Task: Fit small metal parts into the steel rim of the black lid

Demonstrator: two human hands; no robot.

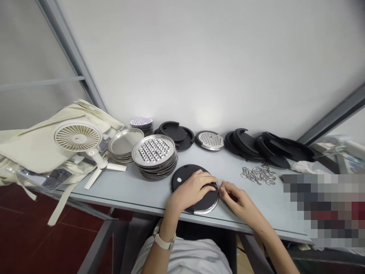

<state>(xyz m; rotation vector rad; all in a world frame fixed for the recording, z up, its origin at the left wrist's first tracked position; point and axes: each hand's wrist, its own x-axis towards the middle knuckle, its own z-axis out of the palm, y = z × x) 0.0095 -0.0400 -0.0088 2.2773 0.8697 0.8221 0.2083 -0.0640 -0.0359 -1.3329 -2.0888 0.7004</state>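
white shirt (199,258), left fingers (209,179) spread over black disc (205,201), right fingers (225,186) pinching metal piece (218,184) (partly hidden)

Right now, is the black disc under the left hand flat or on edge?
Flat: the black disc shows its broad face, left hand atop it.

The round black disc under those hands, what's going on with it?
Someone is working on a round black disc with a metal rim, on a table. The left hand lies over the disc, while the right hand is at its right edge; what it may be gripping is too small to tell. A stack of round metal plates, a grater plate on top, stands to the left. Wire loops lie to the right.
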